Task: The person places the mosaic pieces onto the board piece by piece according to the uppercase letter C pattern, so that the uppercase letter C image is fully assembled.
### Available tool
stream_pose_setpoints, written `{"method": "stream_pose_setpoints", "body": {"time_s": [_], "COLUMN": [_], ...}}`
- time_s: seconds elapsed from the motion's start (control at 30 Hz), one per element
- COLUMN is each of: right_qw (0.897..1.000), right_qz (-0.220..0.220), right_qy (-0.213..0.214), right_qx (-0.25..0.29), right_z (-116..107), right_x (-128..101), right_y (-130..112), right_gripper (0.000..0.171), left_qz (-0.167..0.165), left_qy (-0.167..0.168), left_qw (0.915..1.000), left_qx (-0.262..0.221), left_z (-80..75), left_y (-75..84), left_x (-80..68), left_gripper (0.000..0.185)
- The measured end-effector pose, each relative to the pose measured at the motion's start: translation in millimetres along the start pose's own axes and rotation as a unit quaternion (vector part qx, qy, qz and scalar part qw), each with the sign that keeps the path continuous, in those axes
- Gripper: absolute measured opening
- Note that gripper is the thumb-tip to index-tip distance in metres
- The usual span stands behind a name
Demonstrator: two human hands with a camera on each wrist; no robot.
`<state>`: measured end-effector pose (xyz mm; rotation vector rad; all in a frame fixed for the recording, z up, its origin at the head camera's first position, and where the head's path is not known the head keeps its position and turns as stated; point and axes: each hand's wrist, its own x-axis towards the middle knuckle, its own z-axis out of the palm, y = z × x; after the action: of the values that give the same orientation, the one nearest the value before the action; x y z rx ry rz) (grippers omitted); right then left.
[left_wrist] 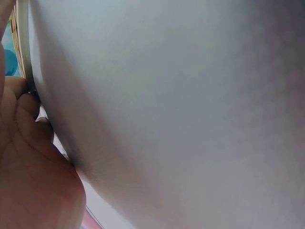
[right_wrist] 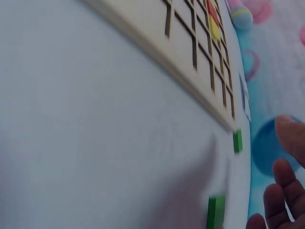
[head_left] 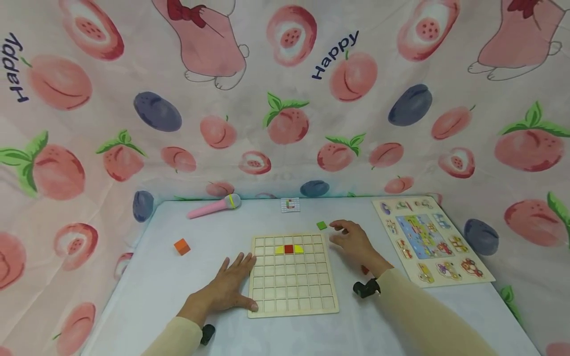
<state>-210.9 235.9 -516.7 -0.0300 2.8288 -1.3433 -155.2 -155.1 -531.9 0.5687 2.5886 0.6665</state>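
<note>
One left hand: spread wide, touches grid board at nine o'clock | right hand: fingers loosely bent, parted, near green block, board's one o'clock

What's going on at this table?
A person's left hand rests against the left edge of a gridded wooden board. Their right hand, apparently empty, hovers by a green block just beyond the board's far edge. In the grid, a red piece sits between two yellow pieces; most squares are bare.
</note>
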Motion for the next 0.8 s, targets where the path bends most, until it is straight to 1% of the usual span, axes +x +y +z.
{"method": "stream_pose_setpoints", "body": {"time_s": [0.1,0.2,0.27,0.33,0.47,0.63,0.7,0.8], "right_qw": [1.0,0.998,0.998,0.998,0.996,0.996,0.997,0.996], "right_qz": [0.013,0.036,0.037,0.038,0.024,-0.002,-0.015,-0.03], "right_qy": [-0.016,-0.039,-0.05,-0.057,-0.068,-0.059,-0.048,-0.021], "right_qx": [0.001,0.02,0.019,0.002,-0.047,-0.059,-0.062,-0.081], "right_z": [-15.9,-28.9,-35.6,-39.8,-43.7,-39.3,-36.4,-31.4], "right_x": [-1.6,-5.5,-8.1,-9.7,-11.7,-10.2,-9.7,-9.4], "right_y": [13.8,25.3,31.4,36.7,47.2,55.8,56.8,55.3], "right_gripper": [0.043,0.047,0.049,0.049,0.046,0.041,0.039,0.033], "left_qz": [0.0,-0.002,-0.004,-0.007,-0.008,-0.01,-0.01,-0.012], "left_qy": [-0.002,-0.002,-0.002,-0.002,-0.001,-0.003,-0.004,-0.004], "left_qw": [1.0,1.0,1.0,1.0,1.0,0.9999,0.9999,0.9999], "left_qx": [-0.002,0.001,0.003,0.004,0.003,0.002,0.001,0.003], "left_z": [0.0,0.1,0.2,0.5,0.5,1.1,1.0,0.2], "left_y": [0.7,1.0,1.0,0.9,0.8,0.4,0.4,0.6], "left_x": [0.1,0.4,0.8,1.6,2.1,1.4,1.0,0.4], "left_gripper": [0.135,0.135,0.135,0.135,0.135,0.135,0.135,0.135]}}
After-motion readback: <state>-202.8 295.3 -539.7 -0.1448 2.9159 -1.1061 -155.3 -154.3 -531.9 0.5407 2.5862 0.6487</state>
